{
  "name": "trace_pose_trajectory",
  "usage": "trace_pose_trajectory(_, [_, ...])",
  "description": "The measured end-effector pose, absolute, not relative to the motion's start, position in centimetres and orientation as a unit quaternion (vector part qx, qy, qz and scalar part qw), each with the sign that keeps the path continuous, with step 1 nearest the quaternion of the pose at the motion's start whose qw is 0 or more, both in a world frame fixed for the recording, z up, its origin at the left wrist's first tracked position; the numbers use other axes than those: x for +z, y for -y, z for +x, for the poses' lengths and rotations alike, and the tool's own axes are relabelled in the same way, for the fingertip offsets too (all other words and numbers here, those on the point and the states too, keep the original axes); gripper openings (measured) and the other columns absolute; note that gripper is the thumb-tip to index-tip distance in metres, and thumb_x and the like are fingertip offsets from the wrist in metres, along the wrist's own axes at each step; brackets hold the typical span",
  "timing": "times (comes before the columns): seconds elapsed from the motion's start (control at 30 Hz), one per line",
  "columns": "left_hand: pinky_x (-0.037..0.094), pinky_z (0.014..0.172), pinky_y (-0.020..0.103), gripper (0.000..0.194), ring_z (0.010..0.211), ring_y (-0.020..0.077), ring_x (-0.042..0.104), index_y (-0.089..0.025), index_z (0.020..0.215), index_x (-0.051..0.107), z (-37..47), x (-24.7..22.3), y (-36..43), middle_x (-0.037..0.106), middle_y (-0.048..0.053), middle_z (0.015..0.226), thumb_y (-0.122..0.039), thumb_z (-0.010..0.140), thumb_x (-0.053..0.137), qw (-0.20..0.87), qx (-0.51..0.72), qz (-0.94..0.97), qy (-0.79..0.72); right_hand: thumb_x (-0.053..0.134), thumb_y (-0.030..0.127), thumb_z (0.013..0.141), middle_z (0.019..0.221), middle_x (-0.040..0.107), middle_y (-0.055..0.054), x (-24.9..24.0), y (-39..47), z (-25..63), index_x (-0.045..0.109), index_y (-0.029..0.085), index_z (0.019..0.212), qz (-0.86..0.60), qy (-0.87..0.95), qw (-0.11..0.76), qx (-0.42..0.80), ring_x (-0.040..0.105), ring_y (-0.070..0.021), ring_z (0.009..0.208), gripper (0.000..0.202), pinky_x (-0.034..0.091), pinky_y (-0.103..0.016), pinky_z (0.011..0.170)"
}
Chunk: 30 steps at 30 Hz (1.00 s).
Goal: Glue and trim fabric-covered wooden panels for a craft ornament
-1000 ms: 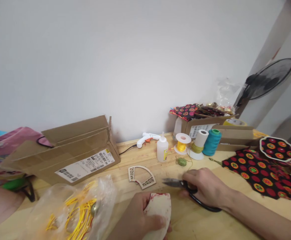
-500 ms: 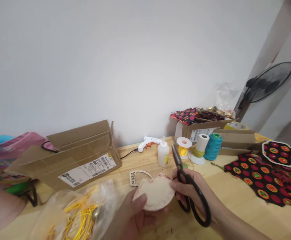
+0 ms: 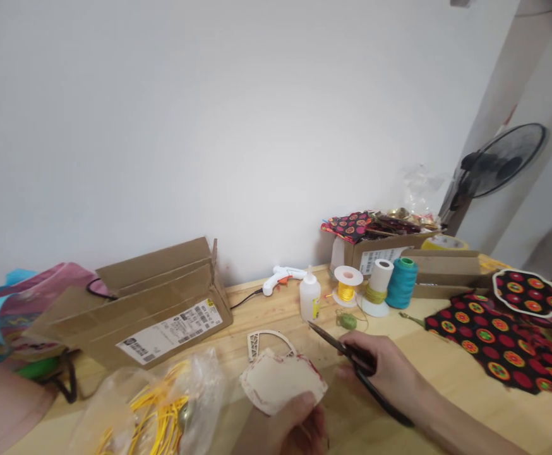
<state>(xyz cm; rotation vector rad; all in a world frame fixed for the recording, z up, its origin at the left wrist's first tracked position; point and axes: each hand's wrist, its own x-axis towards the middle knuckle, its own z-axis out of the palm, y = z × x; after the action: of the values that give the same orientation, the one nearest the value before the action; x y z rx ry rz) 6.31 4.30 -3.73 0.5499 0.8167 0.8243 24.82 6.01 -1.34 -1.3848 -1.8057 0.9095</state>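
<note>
My left hand grips a flat cream-coloured piece by its lower right edge, thumb on top. The piece has a scalloped upper edge with reddish marks along it. To its right, my right hand is closed around dark-handled scissors. Their blades point up and left, apart from the piece, and look closed. Just behind the piece lies a pale wooden fan-shaped frame with a cut-out pattern, partly covered by it.
Behind stand a glue bottle, a white glue gun and thread spools. Cardboard boxes stand left and back right. A plastic bag with yellow cords lies front left. Patterned dark fabric spreads at right.
The cream piece has turned and moved slightly left in my left hand, which now holds its lower right edge. My right hand with the scissors has moved right, away from it, blades tilting lower.
</note>
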Motion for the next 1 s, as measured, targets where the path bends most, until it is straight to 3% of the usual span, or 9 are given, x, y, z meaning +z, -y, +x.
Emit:
trace_pose_trajectory(0.17, [0.040,0.043,0.020,0.029,0.044,0.0110,0.058,-0.009,0.060,0.065,6.2,-2.6,-4.7,0.068,0.006,0.056,-0.036,0.053,0.074,0.800,0.364,0.291,-0.379,0.067,0.029,0.056,0.062,0.046,0.005,-1.1,-4.5,27.0,0.053,0.022,0.074,-0.563,0.754,0.226,0.254,0.040,-0.0112,0.055,0.024,0.033,-0.021,0.050])
trace_pose_trajectory(0.33, [0.041,0.045,0.018,0.029,0.044,0.0095,0.057,-0.010,0.062,0.067,6.6,-3.0,-4.8,0.068,0.004,0.054,-0.036,0.052,0.075,0.818,0.351,0.273,-0.363,0.069,0.032,0.058,0.084,0.052,0.000,-1.4,-3.6,26.6,0.053,0.023,0.084,-0.523,0.783,0.244,0.232,0.049,-0.0163,0.077,0.032,0.039,-0.026,0.068])
trace_pose_trajectory(0.5, [0.040,0.042,0.017,0.030,0.039,0.0085,0.055,-0.010,0.056,0.066,6.8,-3.1,-4.4,0.066,0.003,0.047,-0.037,0.047,0.075,0.805,0.347,0.292,-0.383,0.074,0.036,0.053,0.083,0.052,0.000,-1.9,-4.0,26.5,0.054,0.023,0.079,-0.532,0.795,0.216,0.195,0.049,-0.0166,0.075,0.035,0.038,-0.026,0.064])
trace_pose_trajectory(0.8, [0.034,0.032,0.015,0.027,0.029,0.0079,0.049,-0.010,0.059,0.065,5.7,-2.7,-4.7,0.061,0.003,0.036,-0.038,0.058,0.063,0.775,0.291,0.365,-0.425,0.066,0.032,0.060,0.078,0.052,0.001,-1.9,-4.7,26.0,0.053,0.022,0.075,-0.551,0.790,0.206,0.171,0.049,-0.0148,0.070,0.022,0.037,-0.024,0.060])
trace_pose_trajectory(1.0, [0.030,0.031,0.014,0.024,0.028,0.0066,0.048,-0.011,0.057,0.064,5.6,-2.4,-4.8,0.060,0.001,0.036,-0.034,0.059,0.062,0.758,0.320,0.369,-0.433,0.068,0.041,0.059,0.080,0.053,0.000,-1.9,-4.5,26.2,0.055,0.023,0.079,-0.539,0.798,0.203,0.176,0.050,-0.0161,0.072,0.030,0.037,-0.025,0.062])
